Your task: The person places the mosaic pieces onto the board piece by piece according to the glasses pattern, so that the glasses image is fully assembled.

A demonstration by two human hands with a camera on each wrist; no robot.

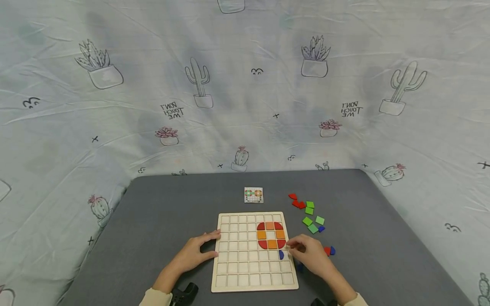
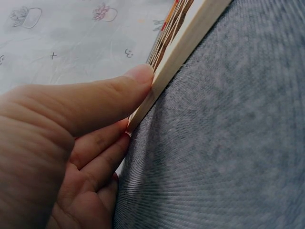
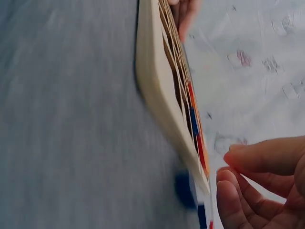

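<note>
Board: the pale wooden grid board point(image 1: 229, 268) lies on the grey bench point(image 1: 176, 197), lower centre of the head view; both wrist views show it nearly edge-on, so the tile layout reads only from the head view.
Ring on board: red corner pieces point(image 1: 281, 244) and orange squares point(image 1: 272, 244), right half of the board.
Blue piece: one blue piece point(image 1: 281, 255) sits in the grid just below the ring's lower right corner.
Left hand: left hand point(image 1: 192, 253) at the board's left edge, thumb and fingers spread apart; the left wrist view adds the thumb tip touching the rim.
Right hand: right hand point(image 1: 311, 253) beside the board's right edge, fingers loosely bent; the right wrist view shows thumb and fingertips slightly apart.
Loose pieces: green squares point(image 1: 307, 221) and red pieces point(image 1: 296, 203) right of the board, with a small blue wedge point(image 1: 321, 228) beside the lowest green.
Lower right: a red piece point(image 1: 327, 250) and a blue quarter point(image 1: 332, 250), touching or nearly so.
Obstruction: right hand partly hides a dark blue piece point(image 1: 300, 267); the right wrist view shows a blue shape on the bench, blurred.
Card: printed pattern card point(image 1: 253, 195) above the board.
Backdrop: cactus-print cloth point(image 1: 245, 102), upper frame.
</note>
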